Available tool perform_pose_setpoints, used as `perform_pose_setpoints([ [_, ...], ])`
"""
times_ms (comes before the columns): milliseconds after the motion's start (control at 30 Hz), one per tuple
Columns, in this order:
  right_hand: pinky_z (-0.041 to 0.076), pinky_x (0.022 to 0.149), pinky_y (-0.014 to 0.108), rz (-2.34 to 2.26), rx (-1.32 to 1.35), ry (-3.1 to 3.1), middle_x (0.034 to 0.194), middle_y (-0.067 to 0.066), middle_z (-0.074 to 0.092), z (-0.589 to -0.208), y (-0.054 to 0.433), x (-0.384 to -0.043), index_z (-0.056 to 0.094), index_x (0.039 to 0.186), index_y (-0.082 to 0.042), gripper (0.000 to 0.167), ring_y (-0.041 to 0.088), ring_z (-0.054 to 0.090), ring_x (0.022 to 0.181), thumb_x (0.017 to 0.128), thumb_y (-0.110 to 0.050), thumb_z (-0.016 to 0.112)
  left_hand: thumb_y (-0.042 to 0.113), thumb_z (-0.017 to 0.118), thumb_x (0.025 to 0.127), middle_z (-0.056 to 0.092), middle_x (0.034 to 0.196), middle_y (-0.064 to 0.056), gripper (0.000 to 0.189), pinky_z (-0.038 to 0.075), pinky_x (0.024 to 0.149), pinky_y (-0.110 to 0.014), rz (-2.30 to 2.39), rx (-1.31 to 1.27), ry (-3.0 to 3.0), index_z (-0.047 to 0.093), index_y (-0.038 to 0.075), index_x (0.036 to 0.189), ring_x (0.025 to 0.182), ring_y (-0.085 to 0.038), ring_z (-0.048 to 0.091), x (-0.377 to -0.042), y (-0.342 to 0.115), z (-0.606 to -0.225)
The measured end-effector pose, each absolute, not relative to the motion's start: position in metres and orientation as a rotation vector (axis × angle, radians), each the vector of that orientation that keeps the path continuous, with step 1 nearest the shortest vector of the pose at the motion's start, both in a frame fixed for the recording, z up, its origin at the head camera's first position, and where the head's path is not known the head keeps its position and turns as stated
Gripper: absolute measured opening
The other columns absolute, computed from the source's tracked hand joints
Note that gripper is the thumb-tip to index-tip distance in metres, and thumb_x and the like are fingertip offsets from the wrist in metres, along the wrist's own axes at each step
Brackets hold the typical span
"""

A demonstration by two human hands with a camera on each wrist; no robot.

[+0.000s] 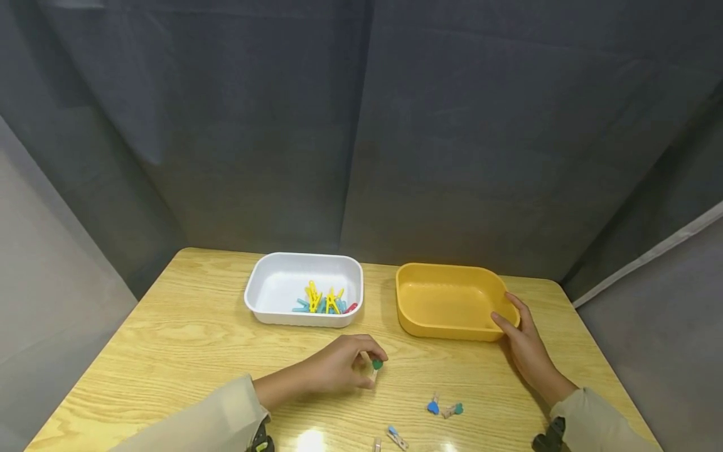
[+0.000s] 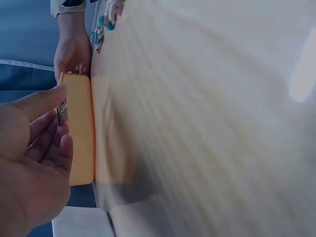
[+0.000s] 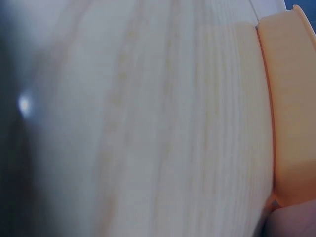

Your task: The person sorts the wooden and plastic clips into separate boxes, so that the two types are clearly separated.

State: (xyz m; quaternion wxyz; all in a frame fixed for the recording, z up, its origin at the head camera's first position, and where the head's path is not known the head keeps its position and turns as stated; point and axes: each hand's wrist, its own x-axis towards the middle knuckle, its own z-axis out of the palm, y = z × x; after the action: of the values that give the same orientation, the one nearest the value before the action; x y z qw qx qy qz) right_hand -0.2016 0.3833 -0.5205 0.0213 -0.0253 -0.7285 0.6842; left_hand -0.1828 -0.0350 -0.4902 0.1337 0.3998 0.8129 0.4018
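Observation:
My left hand (image 1: 344, 364) pinches a small wooden clothespin (image 1: 375, 367) with a green heart on its end, between thumb and fingers above the table. In the left wrist view that clothespin is partly covered by the fingers. At the right, my right hand (image 1: 528, 348) grips the near right corner of a yellow tray (image 1: 443, 329), thumb over the rim and fingers outside. No clothespins show inside this tray. Loose on the table lie a clothespin with a blue heart (image 1: 433, 407), another with a green heart (image 1: 454, 410) and one with a light blue end (image 1: 398, 437).
A white tray (image 1: 302, 319) stands at the back left, holding several yellow, light blue and red plastic pegs (image 1: 322, 301). One more wooden clothespin (image 1: 377, 445) is cut off by the bottom of the head view. Grey curtains (image 1: 271, 125) hang behind the wooden table (image 1: 186, 326).

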Motion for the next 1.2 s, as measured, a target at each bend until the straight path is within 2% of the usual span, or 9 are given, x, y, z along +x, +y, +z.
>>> perform_pose_setpoints([
  [233,0.039,0.096,0.004,2.115,-0.084,-2.272,0.170,0.016,-0.005,-0.521,0.384,-0.202,0.007,0.166,-0.022,0.074,0.027,0.013,0.153,0.109,-0.022,0.055,0.011,0.084,0.087,0.068,0.114,0.011,0.041,0.053,0.095,-0.025,1.170,1.177,2.395,0.069,0.012,0.124,0.109,0.000,0.059,-0.194,-0.017,-0.482],
  [400,0.040,0.096,0.004,2.116,-0.086,-2.272,0.170,0.015,-0.004,-0.522,0.385,-0.202,0.008,0.166,-0.022,0.074,0.023,0.016,0.152,0.109,-0.022,0.055,0.009,0.084,0.087,0.067,0.116,0.009,0.042,0.053,0.093,-0.021,1.212,1.139,2.392,0.069,0.011,0.125,0.111,-0.002,0.060,-0.200,-0.006,-0.477],
  [600,0.040,0.096,0.004,2.114,-0.086,-2.269,0.170,0.016,-0.003,-0.523,0.385,-0.202,0.008,0.166,-0.021,0.073,0.021,0.019,0.150,0.109,-0.022,0.055,0.009,0.085,0.086,0.069,0.113,0.006,0.040,0.054,0.092,-0.023,1.256,1.098,2.449,0.070,0.007,0.123,0.108,-0.006,0.062,-0.209,0.009,-0.468],
  [867,0.039,0.097,0.004,2.105,-0.115,-2.287,0.170,0.014,-0.003,-0.523,0.385,-0.203,0.009,0.165,-0.023,0.073,0.019,0.019,0.150,0.108,-0.024,0.055,0.013,0.088,0.083,0.071,0.112,0.004,0.043,0.053,0.092,-0.022,1.255,1.065,2.522,0.071,0.010,0.123,0.106,-0.007,0.064,-0.219,0.029,-0.455],
  [1033,0.039,0.097,0.004,2.102,-0.115,-2.281,0.171,0.014,-0.002,-0.522,0.384,-0.202,0.010,0.165,-0.022,0.074,0.022,0.018,0.151,0.108,-0.025,0.056,0.011,0.087,0.084,0.070,0.115,-0.001,0.044,0.055,0.092,-0.023,1.272,1.044,2.516,0.070,0.007,0.124,0.108,-0.013,0.064,-0.226,0.040,-0.449],
  [1200,0.040,0.097,0.004,2.107,-0.095,-2.273,0.170,0.015,-0.002,-0.522,0.384,-0.201,0.011,0.165,-0.023,0.074,0.022,0.019,0.151,0.108,-0.026,0.057,0.013,0.088,0.084,0.070,0.117,0.001,0.044,0.055,0.089,-0.021,1.289,1.028,2.543,0.070,0.008,0.123,0.109,-0.013,0.064,-0.235,0.049,-0.447],
])
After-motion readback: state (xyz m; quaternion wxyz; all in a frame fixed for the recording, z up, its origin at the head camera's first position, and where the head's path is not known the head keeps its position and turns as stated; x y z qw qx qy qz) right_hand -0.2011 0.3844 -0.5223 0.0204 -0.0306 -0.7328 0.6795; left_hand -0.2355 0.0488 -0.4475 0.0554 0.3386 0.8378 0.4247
